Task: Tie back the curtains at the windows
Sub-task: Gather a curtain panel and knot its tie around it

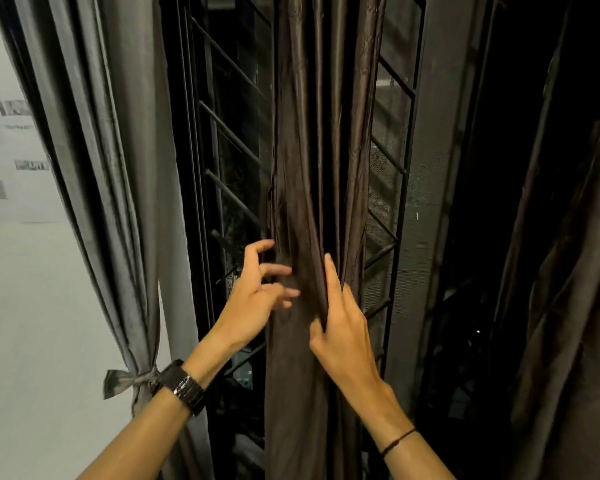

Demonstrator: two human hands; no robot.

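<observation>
The right hand pinches a fold of the middle curtain, seemingly to bunch it, while the left hand, fingers apart, reaches round its left edge.

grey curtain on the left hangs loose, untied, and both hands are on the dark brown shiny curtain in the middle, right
No: head view shows the grey curtain tied back with a grey fabric tie. The left hand and right hand are on the dark brown shiny curtain in the middle.

middle curtain: dark brown, bunched, hanging loose | left curtain: grey, tied back low
</observation>
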